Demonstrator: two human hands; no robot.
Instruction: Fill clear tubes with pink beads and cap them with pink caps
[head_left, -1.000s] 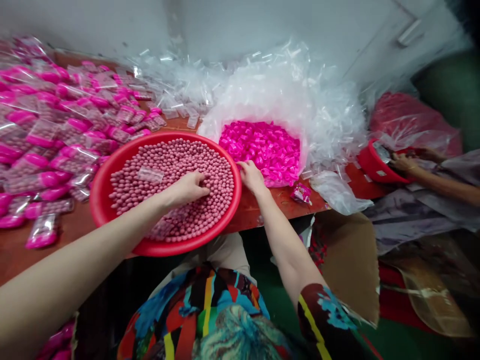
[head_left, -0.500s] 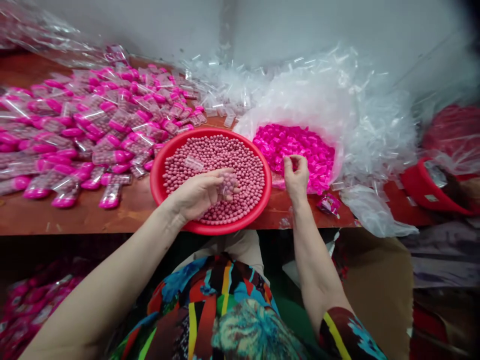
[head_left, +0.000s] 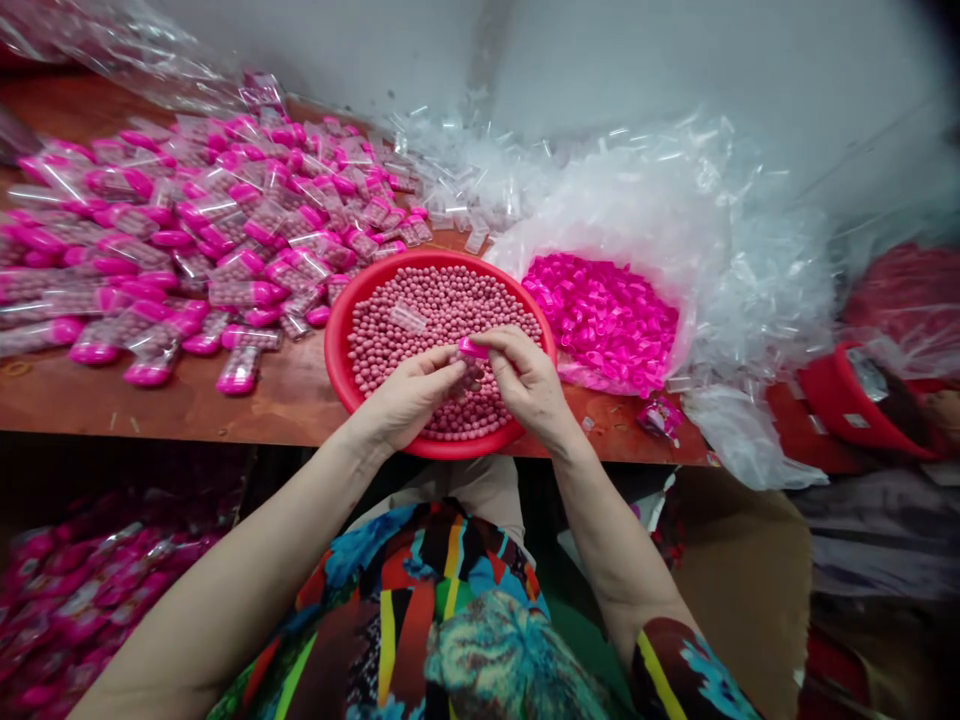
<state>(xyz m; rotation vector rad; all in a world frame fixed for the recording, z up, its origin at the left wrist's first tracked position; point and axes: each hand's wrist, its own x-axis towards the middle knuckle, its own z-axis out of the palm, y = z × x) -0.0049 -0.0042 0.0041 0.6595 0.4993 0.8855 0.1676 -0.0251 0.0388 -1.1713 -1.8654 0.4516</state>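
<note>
1. Pink cap (head_left: 472, 348): held above the beads, over the right half of the red basin (head_left: 340, 350), between the two hands.
2. Right hand (head_left: 529, 385): thumb and index finger pinch the cap from its right end; the other fingers are curled in.
3. Left hand (head_left: 409, 400): thumb and fingers closed on a clear container (head_left: 473, 377) just below the cap. Container mostly hidden; cannot tell whether the cap is seated.
4. Pink beads (head_left: 450, 300) fill most of the basin. One loose clear tube (head_left: 407, 318) lies on them, left of the hands.
5. Basin sits at the front edge of the red-brown table (head_left: 289, 405).
6. Left of basin: big pile of bead-filled containers (head_left: 247, 240) with pink ends, lying every which way.
7. Right of basin: heap of loose pink caps (head_left: 607, 320) in the mouth of a whitish plastic bag (head_left: 592, 215).
8. Small shiny pink packet (head_left: 660, 417) near the heap, then a crumpled clear bag (head_left: 750, 435) draped over the edge.
9. Far right: second red tub (head_left: 851, 400), tilted.
</note>
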